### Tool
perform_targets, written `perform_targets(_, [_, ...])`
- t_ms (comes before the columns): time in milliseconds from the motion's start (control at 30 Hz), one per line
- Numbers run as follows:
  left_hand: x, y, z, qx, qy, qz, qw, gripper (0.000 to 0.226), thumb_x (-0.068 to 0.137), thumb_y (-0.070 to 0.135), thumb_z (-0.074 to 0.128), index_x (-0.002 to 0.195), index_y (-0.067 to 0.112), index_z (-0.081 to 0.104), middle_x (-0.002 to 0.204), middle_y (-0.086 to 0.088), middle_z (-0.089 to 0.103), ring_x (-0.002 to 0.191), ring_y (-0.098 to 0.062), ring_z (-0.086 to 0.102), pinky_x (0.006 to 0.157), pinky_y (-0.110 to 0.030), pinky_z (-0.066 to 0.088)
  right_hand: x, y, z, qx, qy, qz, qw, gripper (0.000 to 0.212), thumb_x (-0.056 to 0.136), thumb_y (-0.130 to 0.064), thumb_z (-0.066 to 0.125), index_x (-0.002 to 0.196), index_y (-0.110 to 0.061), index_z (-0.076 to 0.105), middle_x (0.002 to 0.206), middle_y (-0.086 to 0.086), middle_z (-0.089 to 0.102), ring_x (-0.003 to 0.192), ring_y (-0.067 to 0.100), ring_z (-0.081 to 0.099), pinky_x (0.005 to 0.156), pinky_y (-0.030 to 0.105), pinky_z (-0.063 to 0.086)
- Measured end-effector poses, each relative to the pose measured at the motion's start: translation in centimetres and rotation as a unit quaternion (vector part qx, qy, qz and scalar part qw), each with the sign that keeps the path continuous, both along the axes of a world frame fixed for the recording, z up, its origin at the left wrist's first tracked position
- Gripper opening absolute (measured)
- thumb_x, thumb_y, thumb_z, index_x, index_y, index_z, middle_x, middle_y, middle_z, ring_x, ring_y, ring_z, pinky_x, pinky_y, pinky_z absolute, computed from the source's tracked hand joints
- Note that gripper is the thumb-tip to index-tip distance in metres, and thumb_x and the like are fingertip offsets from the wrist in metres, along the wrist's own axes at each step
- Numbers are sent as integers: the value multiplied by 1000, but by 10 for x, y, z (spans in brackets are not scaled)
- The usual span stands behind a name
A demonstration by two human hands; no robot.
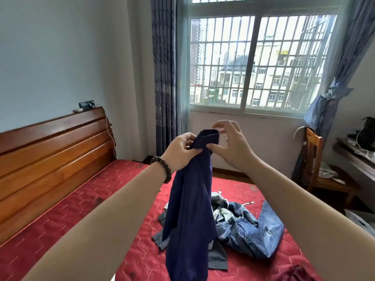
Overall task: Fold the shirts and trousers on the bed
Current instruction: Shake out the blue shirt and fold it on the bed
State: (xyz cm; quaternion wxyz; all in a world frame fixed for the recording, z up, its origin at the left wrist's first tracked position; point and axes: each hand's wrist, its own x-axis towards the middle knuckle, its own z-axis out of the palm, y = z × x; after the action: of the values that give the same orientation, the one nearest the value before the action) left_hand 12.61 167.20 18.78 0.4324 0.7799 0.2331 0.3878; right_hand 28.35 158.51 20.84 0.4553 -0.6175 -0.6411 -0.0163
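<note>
While the left hand [179,152] pinched the navy shirt [189,203] up over the bed [113,191], right hand [231,141] fingers spread beside it, the jeans [251,228] pile lay unfolded (barely started, I'd say).

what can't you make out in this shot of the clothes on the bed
- Navy garment, head view: bunched in the left hand; shirt or trousers unclear, lower end cut off by the bottom edge.
- Grey garment: mostly hidden behind the navy one.
- Dark red cloth: cut off by the bottom edge.
- Right hand: thumb touches the fabric; any real pinch is unclear.
- Items under the jeans: covered.
</note>
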Motion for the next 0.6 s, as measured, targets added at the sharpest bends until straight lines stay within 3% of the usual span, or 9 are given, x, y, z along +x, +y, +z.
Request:
perform_targets(67, [-1, -1, 2, 28, 24, -23, 999, 11, 87, 6, 66, 91, 15, 61, 88, -3, 66, 81, -11, 62, 80, -31, 55, 8, 0, 10, -38, -72, 54, 995, 65, 74, -19, 79, 132, -22, 51, 133, -1, 45, 121, 11, 42, 103, 23, 31])
perform_targets(100, [-1, -2, 3, 39, 31, -35, 998, 11, 86, 7, 67, 90, 15, 62, 87, -3, 66, 81, -11, 61, 81, -33, 54, 9, 1, 15, -71, -94, 84, 989, 63, 75, -19, 80, 132, -21, 53, 130, -3, 50, 117, 6, 45, 99, 19, 33])
perform_targets(200, [-1, -4, 4, 50, 24, -41, 998, 12, 83, 8, 71, 92, 8, 63, 86, -6, 66, 79, -13, 60, 79, -33, 53, 12, 5, 22, -130, -139, 97, 977, 25, 76, -25, 79, 98, -18, 69, 89, -2, 68, 78, 7, 56, 73, 21, 45])
perform_targets(267, [-6, -7, 0, 14, -5, -24, 1000, 17, 83, 10, 72, 92, 8, 59, 82, -6, 66, 74, -14, 60, 69, -30, 53, 16, 9, 24, -123, -135, 78, 980, 21, 77, -27, 78, 83, -10, 68, 74, 6, 64, 68, 15, 54, 67, 31, 45])
perform_targets(400, [-24, -4, -20, -32, -17, -7, 999, 17, 85, 8, 69, 93, 10, 54, 81, -4, 67, 70, -12, 62, 64, -25, 53, 20, 6, 22, -92, -88, 65, 990, 14, 79, -18, 73, 79, -7, 65, 75, 12, 64, 69, 22, 56, 65, 31, 44])
perform_targets(500, [-38, 2, -39, 7, 30, 42, 999, 25, 83, 7, 70, 91, 17, 49, 87, -8, 66, 67, -13, 61, 62, -25, 52, 22, 5, 19, -97, -26, 65, 993, 6, 81, -13, 71, 80, -10, 66, 76, 16, 66, 63, 17, 57, 60, 30, 48])
perform_targets(600, [-46, 5, -50, 91, 42, 127, 987, 30, 83, 6, 69, 81, 22, 44, 81, -1, 60, 60, -11, 53, 59, -21, 47, 23, 5, 17, -95, -28, 58, 993, 3, 81, -13, 70, 81, -12, 67, 78, 13, 67, 65, 15, 58, 62, 34, 51])
